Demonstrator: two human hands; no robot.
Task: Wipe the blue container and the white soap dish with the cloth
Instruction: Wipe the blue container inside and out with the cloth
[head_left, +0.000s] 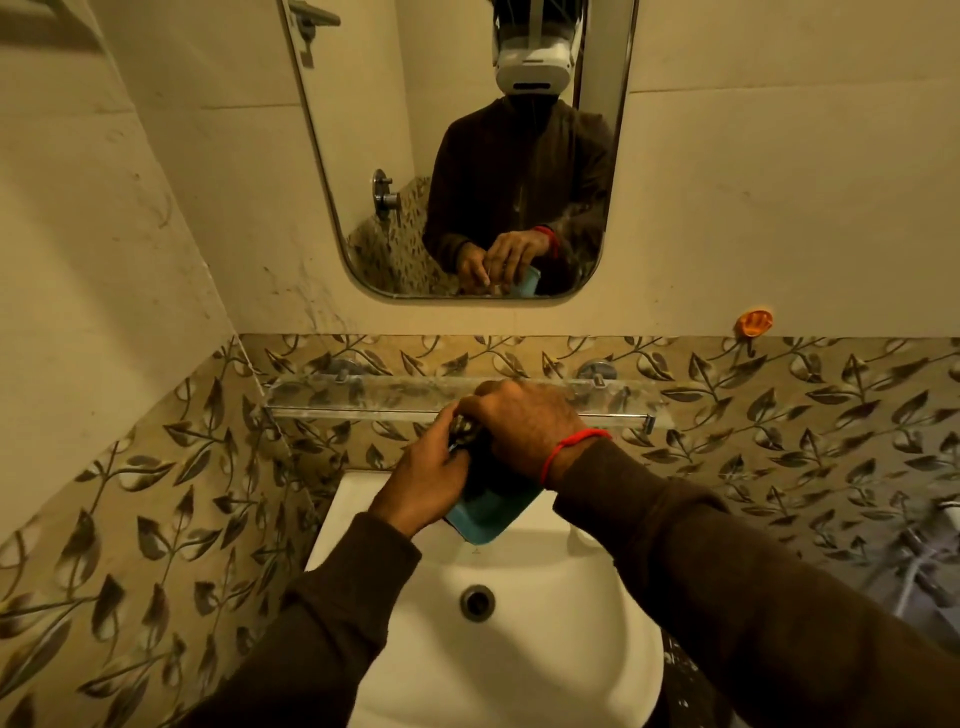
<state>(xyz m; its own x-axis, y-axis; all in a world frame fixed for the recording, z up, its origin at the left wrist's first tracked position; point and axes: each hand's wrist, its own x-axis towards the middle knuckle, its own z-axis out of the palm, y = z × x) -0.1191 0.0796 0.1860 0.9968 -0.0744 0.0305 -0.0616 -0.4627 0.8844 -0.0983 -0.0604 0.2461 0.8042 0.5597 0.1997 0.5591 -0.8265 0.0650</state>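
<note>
Blue plastic container (488, 512): gripped by left hand (423, 480) and right hand (519, 428), above white ceramic basin (571, 597); cloth indistinct.

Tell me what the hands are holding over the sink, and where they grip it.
Both hands hold the blue container by its upper part: left hand, right hand. A cloth cannot be made out.

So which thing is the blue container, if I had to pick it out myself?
Start at the white sink below the mirror. Just above its back edge, both hands meet, the left hand and the right hand with a red thread at the wrist. The blue container pokes out beneath them, the only blue thing among brown sleeves and leaf-patterned tiles.
</note>
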